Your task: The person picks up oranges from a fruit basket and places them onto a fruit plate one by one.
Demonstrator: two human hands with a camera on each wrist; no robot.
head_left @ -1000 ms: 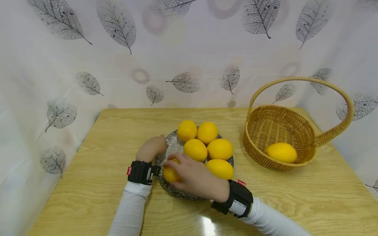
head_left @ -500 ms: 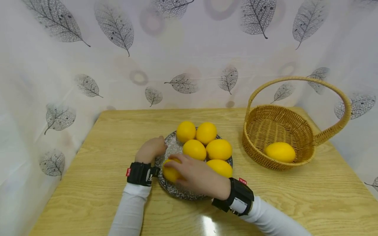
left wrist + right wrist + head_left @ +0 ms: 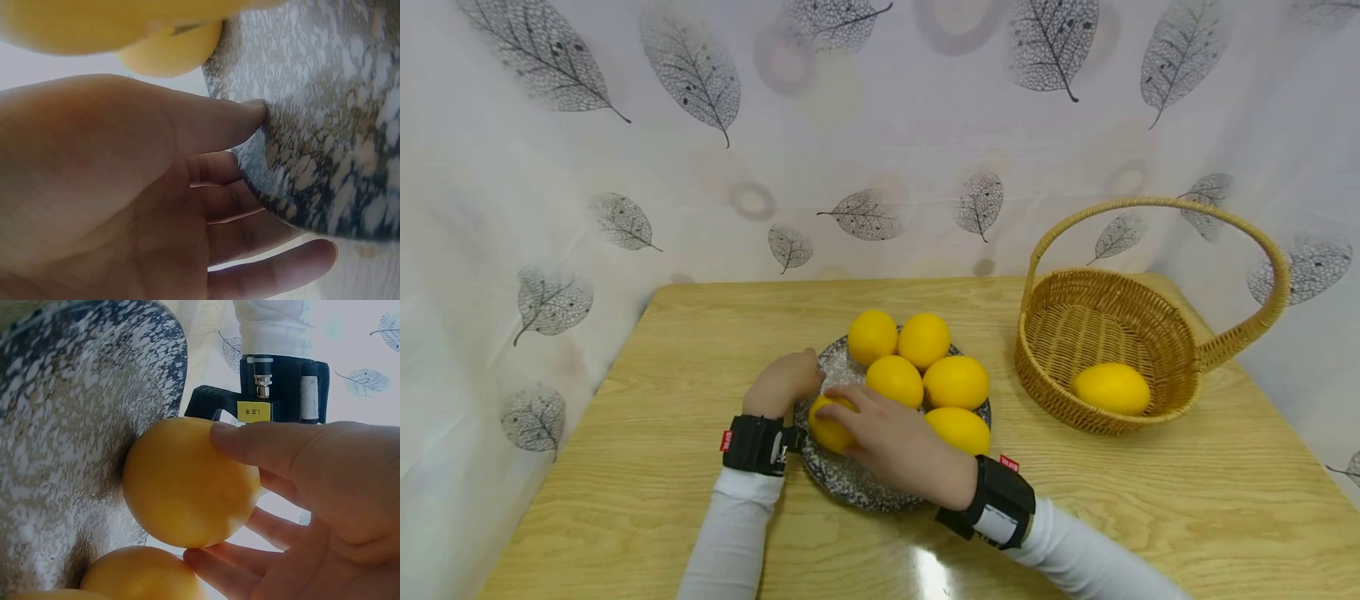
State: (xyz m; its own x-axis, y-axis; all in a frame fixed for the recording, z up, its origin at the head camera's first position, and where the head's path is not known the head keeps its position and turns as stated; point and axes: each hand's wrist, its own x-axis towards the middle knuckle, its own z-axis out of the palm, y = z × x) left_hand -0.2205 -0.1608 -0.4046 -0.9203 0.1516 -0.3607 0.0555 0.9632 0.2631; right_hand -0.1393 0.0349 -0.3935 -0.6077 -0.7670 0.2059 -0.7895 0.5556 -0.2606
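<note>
A round speckled grey plate (image 3: 880, 492) sits mid-table, bearing several smooth yellow lemons, among them one lemon (image 3: 895, 381) near its centre. My left hand (image 3: 784, 383) grips the plate's left rim. In the left wrist view the left thumb (image 3: 234, 122) lies on top of the rim, with the other fingers beneath it. My right hand (image 3: 906, 437) holds a lemon (image 3: 190, 484) over the plate's left part, thumb on one side and fingers round the other. That lemon's lower side meets the plate in the right wrist view, close beside another lemon (image 3: 140, 575).
A wicker basket (image 3: 1037, 371) with a tall arched handle (image 3: 1157, 202) stands right of the plate, one lemon (image 3: 1112, 389) inside. A leaf-printed curtain (image 3: 910, 125) borders the wooden table (image 3: 700, 333) at the back and sides.
The right hand and its lemon have shifted slightly back and left on the plate, with the fingers settling round the lemon. The left hand stays at the rim.
</note>
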